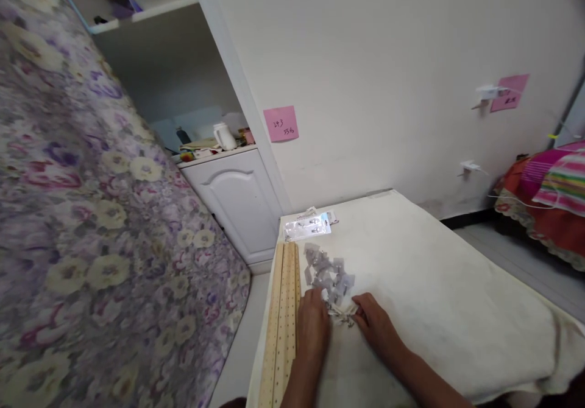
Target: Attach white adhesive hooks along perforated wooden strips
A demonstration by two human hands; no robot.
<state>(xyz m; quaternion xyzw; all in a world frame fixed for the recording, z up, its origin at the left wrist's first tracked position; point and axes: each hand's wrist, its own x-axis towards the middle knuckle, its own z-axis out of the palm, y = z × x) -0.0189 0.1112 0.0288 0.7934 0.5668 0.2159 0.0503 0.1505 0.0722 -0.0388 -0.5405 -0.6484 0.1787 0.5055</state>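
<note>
My left hand [314,318] lies beside the wooden strips [287,292], its fingers bent together at the left edge of a small heap of whitish pieces [342,313]. A tiny white item shows by its fingertips; what it grips is hidden. At the heap's right side, my right hand [372,318] pinches with thumb and forefinger at something too small to make out. Just beyond both hands lies a loose pile of small greyish see-through packets [329,274]. The strips are pale and long, with rows of small dark holes.
Flat clear packages [307,226] lie at the far left corner of the cloth-covered table [439,298]. A floral curtain [114,243] hangs on the left. Behind stands a white cabinet [237,204] bearing a white jug [223,136]. A bed [548,195] is at the right.
</note>
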